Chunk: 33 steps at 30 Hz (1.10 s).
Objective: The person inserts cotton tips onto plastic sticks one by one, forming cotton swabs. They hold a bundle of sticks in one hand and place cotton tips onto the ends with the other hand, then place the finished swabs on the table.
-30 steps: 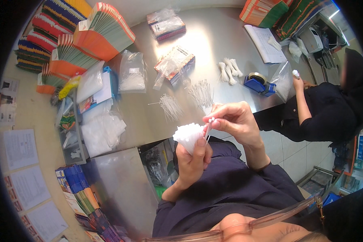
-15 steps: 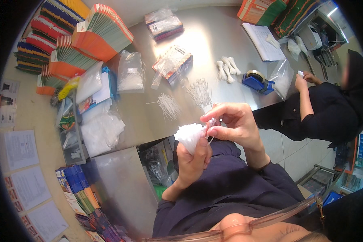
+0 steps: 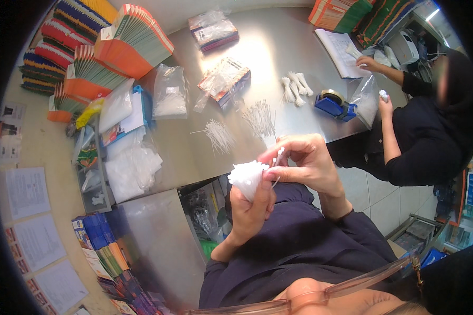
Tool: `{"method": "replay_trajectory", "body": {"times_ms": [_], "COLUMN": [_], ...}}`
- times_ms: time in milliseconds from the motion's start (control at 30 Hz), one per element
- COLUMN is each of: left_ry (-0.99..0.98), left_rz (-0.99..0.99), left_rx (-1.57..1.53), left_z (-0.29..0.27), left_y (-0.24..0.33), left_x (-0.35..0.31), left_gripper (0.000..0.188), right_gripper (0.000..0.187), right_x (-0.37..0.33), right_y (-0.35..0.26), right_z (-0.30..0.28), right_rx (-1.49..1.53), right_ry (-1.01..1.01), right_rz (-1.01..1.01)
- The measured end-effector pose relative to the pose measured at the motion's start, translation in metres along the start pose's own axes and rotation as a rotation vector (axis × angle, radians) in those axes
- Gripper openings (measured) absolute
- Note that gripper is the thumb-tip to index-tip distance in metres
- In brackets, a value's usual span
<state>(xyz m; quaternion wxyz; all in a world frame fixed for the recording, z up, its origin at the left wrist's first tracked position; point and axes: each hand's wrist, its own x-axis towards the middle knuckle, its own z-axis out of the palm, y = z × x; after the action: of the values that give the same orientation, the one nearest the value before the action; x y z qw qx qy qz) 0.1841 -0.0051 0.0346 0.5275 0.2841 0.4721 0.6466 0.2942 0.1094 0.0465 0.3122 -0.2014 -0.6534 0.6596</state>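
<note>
My left hand is wrapped round a thick bundle of white cable ties, their small heads facing up. Against its right side, my right hand pinches a few loose cable ties between thumb and fingers. Beyond my hands, two loose piles of cable ties lie on the metal table: a smaller pile on the left and a larger pile nearer my right fingers. Farther right are several tied bundles.
A blue tape dispenser and a clear bag sit on the right, near an open notebook. Plastic-wrapped boxes stand at the back. Plastic bags and orange folders line the left. A co-worker works at the right.
The ties between my right fingers have shifted, their heads now standing up more. The co-worker has reached one hand out to the notebook, while their other hand keeps a white bundle.
</note>
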Motion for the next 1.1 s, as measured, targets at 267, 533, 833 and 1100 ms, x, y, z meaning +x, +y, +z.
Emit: {"method": "replay_trajectory", "body": {"times_ms": [267,533,833,1100], "left_ry": [0.011,0.002,0.407,-0.021], "left_rz": [0.049,0.001,0.067,0.141], "left_rx": [-0.051,-0.074,-0.143,-0.682], "left_z": [-0.002,-0.01,-0.058,-0.078], "left_y": [-0.003,-0.003,-0.017,-0.025], "left_x": [-0.002,0.0,-0.001,0.004], "left_gripper": [0.018,0.018,0.027,0.051], "right_gripper": [0.012,0.01,0.013,0.037], "right_x": [-0.004,0.005,0.063,0.099], "right_y": [0.006,0.007,0.117,0.314], "right_z": [0.009,0.015,-0.027,0.031], "right_rx": [0.177,0.34,-0.029,-0.604], "right_ry": [0.101,0.113,0.221,0.085], "right_rz": [0.104,0.066,0.218,0.389]}}
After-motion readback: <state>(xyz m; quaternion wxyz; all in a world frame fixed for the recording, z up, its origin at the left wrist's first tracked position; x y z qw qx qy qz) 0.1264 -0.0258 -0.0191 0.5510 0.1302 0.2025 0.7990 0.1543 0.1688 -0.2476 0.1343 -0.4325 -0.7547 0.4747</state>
